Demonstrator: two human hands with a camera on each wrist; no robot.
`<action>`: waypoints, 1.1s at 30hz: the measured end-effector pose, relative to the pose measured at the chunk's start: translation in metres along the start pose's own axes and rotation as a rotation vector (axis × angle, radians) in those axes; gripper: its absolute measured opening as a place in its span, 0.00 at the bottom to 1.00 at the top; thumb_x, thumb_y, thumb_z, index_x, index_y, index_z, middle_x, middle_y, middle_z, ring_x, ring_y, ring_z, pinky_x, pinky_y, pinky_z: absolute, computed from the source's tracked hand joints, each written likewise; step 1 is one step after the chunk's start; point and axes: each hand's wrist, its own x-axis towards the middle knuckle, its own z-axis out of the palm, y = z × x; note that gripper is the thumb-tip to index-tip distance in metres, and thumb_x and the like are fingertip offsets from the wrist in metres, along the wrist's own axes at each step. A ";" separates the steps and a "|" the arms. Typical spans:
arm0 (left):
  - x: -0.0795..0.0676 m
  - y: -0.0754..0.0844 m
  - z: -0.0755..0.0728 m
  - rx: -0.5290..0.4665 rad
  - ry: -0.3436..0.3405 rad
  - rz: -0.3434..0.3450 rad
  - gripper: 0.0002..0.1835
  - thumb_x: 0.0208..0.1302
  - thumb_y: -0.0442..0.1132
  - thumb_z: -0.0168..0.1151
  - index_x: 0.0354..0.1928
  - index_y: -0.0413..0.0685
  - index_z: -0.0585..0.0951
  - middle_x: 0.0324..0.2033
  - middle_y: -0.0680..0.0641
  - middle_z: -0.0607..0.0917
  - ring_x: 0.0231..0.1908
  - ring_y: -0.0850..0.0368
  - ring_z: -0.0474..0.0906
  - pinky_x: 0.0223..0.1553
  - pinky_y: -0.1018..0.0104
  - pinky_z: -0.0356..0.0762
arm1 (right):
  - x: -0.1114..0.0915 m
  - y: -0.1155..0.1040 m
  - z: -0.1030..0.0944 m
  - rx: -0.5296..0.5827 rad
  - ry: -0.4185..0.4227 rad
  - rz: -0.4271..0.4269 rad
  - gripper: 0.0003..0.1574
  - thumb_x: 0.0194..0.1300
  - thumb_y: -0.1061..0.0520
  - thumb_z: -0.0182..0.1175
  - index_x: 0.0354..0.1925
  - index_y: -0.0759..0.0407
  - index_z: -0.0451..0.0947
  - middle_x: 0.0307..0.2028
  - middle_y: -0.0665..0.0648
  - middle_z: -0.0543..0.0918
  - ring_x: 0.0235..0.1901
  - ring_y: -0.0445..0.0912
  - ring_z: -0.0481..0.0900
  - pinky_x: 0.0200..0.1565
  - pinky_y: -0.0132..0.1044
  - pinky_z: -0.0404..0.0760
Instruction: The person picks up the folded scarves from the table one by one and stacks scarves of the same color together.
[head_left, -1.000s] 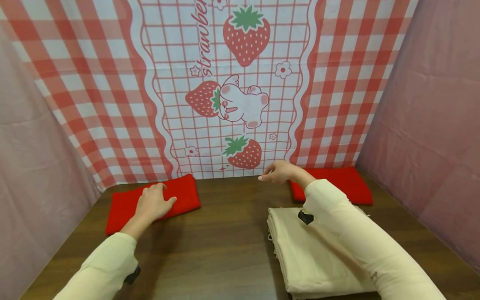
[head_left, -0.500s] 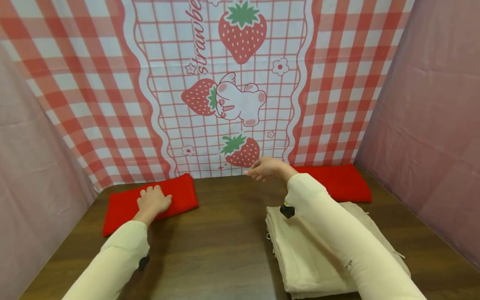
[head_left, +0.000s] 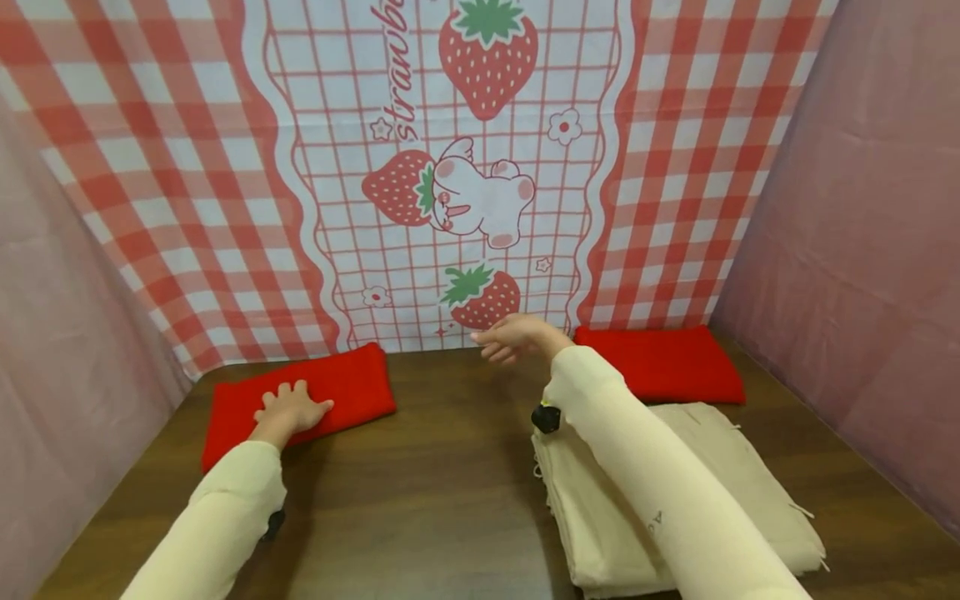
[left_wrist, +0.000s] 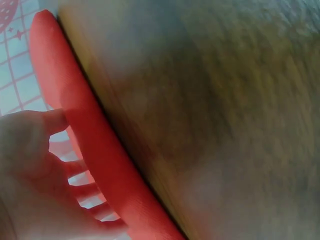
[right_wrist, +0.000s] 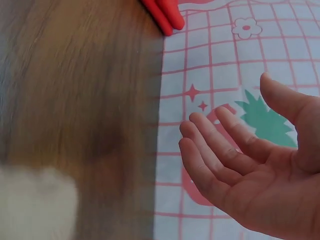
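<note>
Two grips (head_left: 291, 410) (head_left: 516, 337), two red cloths (head_left: 348, 382) (head_left: 667, 364)

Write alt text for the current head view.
A person's left hand, fingers spread, is over a folded red cloth on a wood-grain table; the right hand is empty before a strawberry-print backdrop. At right, a second red cloth lies behind a folded beige cloth partly hidden by the right sleeve.

Your left sleeve (head_left: 210, 525): cream, frame's lower left
Your right sleeve (head_left: 667, 492): cream, lower right, small dark marking (head_left: 657, 518)
Your left cuff (head_left: 251, 467): black attachment (head_left: 274, 525) below
Your right cuff (head_left: 588, 375): yellow-edged black attachment (head_left: 546, 418)
</note>
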 end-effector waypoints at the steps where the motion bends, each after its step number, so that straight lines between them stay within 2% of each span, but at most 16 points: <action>1: 0.000 0.000 0.001 0.002 0.002 0.001 0.41 0.67 0.51 0.51 0.70 0.27 0.50 0.64 0.21 0.53 0.62 0.22 0.49 0.61 0.27 0.55 | 0.002 0.000 0.001 0.032 -0.007 0.008 0.38 0.73 0.43 0.49 0.68 0.67 0.60 0.64 0.68 0.72 0.64 0.58 0.71 0.65 0.50 0.71; 4: 0.001 0.006 0.005 0.015 0.027 0.003 0.41 0.68 0.51 0.49 0.70 0.29 0.49 0.66 0.22 0.52 0.63 0.22 0.48 0.62 0.27 0.54 | 0.009 0.001 0.003 0.081 0.006 0.024 0.36 0.74 0.43 0.47 0.68 0.66 0.63 0.65 0.68 0.71 0.65 0.58 0.70 0.65 0.49 0.71; 9: 0.005 0.019 0.007 0.032 0.060 0.011 0.41 0.68 0.53 0.48 0.72 0.32 0.50 0.68 0.24 0.51 0.66 0.24 0.47 0.63 0.27 0.53 | 0.020 -0.002 0.009 0.076 0.025 0.048 0.35 0.75 0.44 0.45 0.68 0.65 0.63 0.65 0.67 0.70 0.64 0.57 0.72 0.65 0.48 0.71; 16: 0.001 0.032 0.019 0.048 0.053 0.008 0.41 0.67 0.54 0.49 0.73 0.36 0.51 0.71 0.28 0.51 0.68 0.26 0.46 0.63 0.27 0.54 | 0.029 0.002 0.029 0.165 -0.008 0.103 0.38 0.73 0.45 0.49 0.69 0.67 0.58 0.66 0.68 0.69 0.65 0.57 0.70 0.66 0.47 0.71; 22: 0.004 0.055 0.030 0.031 0.075 0.052 0.40 0.67 0.54 0.50 0.73 0.39 0.54 0.72 0.32 0.53 0.70 0.29 0.47 0.64 0.27 0.52 | 0.036 0.006 0.034 0.188 0.007 0.139 0.38 0.72 0.46 0.50 0.69 0.67 0.57 0.65 0.70 0.69 0.65 0.58 0.70 0.65 0.47 0.72; 26: 0.004 0.065 0.027 0.026 0.060 0.080 0.40 0.65 0.54 0.53 0.73 0.41 0.56 0.72 0.33 0.54 0.70 0.30 0.48 0.64 0.28 0.54 | 0.043 0.006 0.037 0.185 -0.010 0.144 0.39 0.72 0.46 0.50 0.70 0.69 0.56 0.65 0.70 0.70 0.64 0.58 0.71 0.64 0.45 0.73; 30: 0.001 0.060 0.014 -0.009 0.015 0.105 0.36 0.64 0.54 0.57 0.68 0.42 0.64 0.69 0.33 0.60 0.66 0.32 0.54 0.62 0.33 0.61 | 0.048 0.004 0.045 0.214 -0.021 0.150 0.48 0.72 0.47 0.50 0.74 0.67 0.39 0.65 0.71 0.70 0.64 0.60 0.71 0.64 0.46 0.73; 33: -0.004 0.042 0.003 -0.023 0.004 0.089 0.31 0.64 0.52 0.58 0.63 0.40 0.69 0.64 0.32 0.65 0.63 0.33 0.59 0.59 0.35 0.66 | 0.051 0.003 0.055 0.245 -0.042 0.146 0.48 0.73 0.47 0.50 0.74 0.68 0.38 0.65 0.72 0.69 0.65 0.61 0.70 0.64 0.48 0.72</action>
